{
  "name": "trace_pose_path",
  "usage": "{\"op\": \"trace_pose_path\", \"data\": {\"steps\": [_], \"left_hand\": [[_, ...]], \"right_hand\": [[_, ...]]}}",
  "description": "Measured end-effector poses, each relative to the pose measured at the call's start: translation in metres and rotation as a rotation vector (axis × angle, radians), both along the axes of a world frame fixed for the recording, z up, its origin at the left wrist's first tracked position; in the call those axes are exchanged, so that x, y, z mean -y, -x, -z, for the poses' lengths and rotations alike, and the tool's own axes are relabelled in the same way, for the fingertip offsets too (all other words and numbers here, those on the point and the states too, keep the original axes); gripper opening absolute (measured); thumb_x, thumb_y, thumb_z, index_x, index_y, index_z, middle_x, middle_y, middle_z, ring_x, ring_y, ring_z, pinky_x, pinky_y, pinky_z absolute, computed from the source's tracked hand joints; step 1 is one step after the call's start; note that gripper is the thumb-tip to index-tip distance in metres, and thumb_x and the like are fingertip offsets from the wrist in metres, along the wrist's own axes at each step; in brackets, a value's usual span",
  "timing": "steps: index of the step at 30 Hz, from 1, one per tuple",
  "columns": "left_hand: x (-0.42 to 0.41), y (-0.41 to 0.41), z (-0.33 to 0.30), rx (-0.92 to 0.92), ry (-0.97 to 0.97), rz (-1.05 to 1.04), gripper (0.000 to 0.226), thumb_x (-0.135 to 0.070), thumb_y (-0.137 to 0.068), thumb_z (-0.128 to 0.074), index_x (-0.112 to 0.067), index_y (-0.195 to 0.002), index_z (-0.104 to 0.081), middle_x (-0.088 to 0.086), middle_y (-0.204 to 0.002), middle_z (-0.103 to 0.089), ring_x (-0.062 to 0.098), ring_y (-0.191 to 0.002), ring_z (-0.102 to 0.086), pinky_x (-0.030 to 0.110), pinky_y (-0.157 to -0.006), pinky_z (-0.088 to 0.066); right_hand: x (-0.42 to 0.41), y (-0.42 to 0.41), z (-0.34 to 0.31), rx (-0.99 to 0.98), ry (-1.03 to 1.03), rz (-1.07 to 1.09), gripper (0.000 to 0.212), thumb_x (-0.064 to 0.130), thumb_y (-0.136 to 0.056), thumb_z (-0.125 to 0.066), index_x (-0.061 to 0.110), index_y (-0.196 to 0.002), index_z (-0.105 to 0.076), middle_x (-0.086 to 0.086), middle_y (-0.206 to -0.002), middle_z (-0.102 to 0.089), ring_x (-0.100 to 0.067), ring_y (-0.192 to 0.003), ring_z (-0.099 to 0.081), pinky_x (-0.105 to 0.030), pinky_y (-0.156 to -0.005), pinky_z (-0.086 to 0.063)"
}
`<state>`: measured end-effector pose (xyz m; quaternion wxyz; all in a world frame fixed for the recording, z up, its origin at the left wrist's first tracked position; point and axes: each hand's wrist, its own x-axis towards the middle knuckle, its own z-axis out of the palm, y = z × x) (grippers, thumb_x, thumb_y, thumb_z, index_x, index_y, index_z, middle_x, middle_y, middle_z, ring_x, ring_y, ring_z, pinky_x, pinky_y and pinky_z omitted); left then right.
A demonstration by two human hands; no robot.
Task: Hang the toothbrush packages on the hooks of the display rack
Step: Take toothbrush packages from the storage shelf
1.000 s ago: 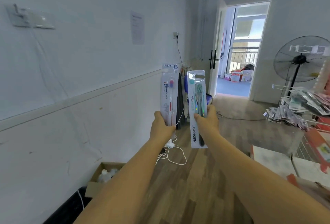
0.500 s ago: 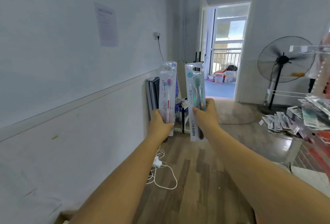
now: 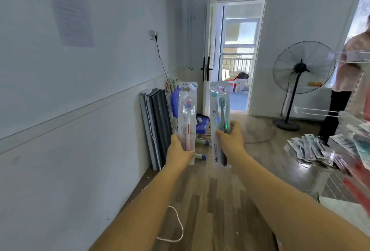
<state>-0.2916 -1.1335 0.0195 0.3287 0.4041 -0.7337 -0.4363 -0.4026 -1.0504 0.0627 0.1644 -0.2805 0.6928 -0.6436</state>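
**Two toothbrush packs held up, rack at the right edge**

Wooden flooring is running toward an open doorway, with a pale wall on the left carrying a paper notice; grey folded panels are leaning against that wall, and a pedestal fan is standing near the door. Both arms are reaching forward at chest height; the left hand is gripping the lower end of a pink toothbrush package, holding it upright; the right hand is clasping a green toothbrush package around its middle, also upright, just beside the first but apart from it. At the right edge, wire hooks of the display rack are jutting out; loose packages are lying heaped below them; a person in a pink top is standing behind the rack.
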Motion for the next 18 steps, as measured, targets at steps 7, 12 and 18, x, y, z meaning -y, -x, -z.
{"op": "trace_pose_path", "data": {"steps": [7, 12, 18], "left_hand": [[0.091, 0.117, 0.003, -0.021, -0.010, 0.040, 0.061, -0.007, -0.082, -0.067, -0.011, -0.130, -0.031, 0.011, -0.132, -0.046, 0.027, -0.116, -0.052, 0.042, -0.096, -0.047], [0.123, 0.189, -0.006, -0.036, -0.051, 0.100, 0.057, -0.005, -0.081, -0.067, -0.013, -0.126, -0.033, 0.008, -0.123, -0.052, 0.024, -0.104, -0.057, 0.040, -0.081, -0.056], [0.122, 0.265, -0.001, -0.036, -0.046, 0.247, 0.055, -0.002, -0.078, -0.068, -0.014, -0.121, -0.035, 0.009, -0.122, -0.053, 0.026, -0.108, -0.057, 0.046, -0.091, -0.050]], "right_hand": [[0.091, 0.102, 0.009, 0.039, 0.045, 0.072, 0.023, 0.011, -0.094, -0.051, 0.015, -0.114, -0.040, -0.008, -0.104, -0.053, -0.020, -0.081, -0.056, -0.031, -0.065, -0.047], [0.116, 0.163, -0.010, 0.041, 0.108, 0.175, 0.019, 0.008, -0.093, -0.052, 0.016, -0.105, -0.039, 0.000, -0.089, -0.051, -0.007, -0.067, -0.049, -0.020, -0.051, -0.037], [0.098, 0.218, -0.004, 0.025, 0.110, 0.318, 0.019, 0.004, -0.092, -0.052, 0.014, -0.103, -0.041, 0.000, -0.088, -0.050, -0.014, -0.075, -0.050, -0.017, -0.051, -0.037]]}}
